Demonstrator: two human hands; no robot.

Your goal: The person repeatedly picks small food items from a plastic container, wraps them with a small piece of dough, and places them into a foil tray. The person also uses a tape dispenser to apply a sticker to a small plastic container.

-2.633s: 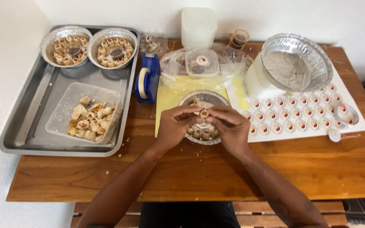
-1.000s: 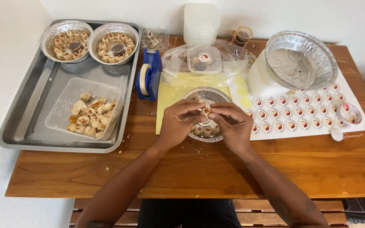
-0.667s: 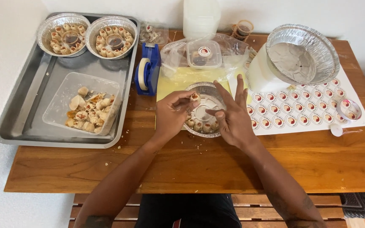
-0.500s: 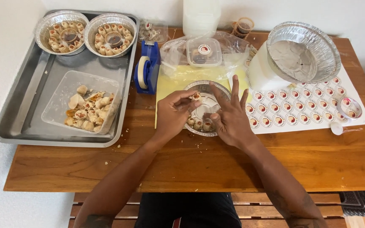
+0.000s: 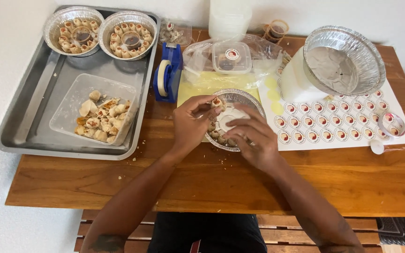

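Hands: two bare hands, both at the centre of the frame over the wooden surface [image 5: 212, 182].
Left hand [image 5: 191, 122]: fingertips pinched in a closed grip on one small rolled pastry piece [image 5: 217, 102], held just above the upper left rim of the foil pan.
Right hand [image 5: 254, 138]: fingers spread and relaxed, grip released, resting on the lower right rim of the foil pan; it holds nothing.
Foil pan [image 5: 240, 96]: one round pan in mid-frame, with a few pieces along its lower left wall.
Filled foil pans: two, upper left, a left one [image 5: 73, 29] and a right one [image 5: 127, 33], each ringed with pieces around a small sauce cup.
Metal tray [image 5: 33, 122]: one, left side, bearing both filled pans.
Plastic tub [image 5: 71, 100]: one, clear, on the tray, holding loose pieces.
Tape dispenser [image 5: 167, 72]: one, blue, just right of the tray.
Empty foil pan stack [image 5: 345, 63]: upper right.
Sticker sheet [image 5: 352, 136]: one, right of the hands, rows of round stickers.
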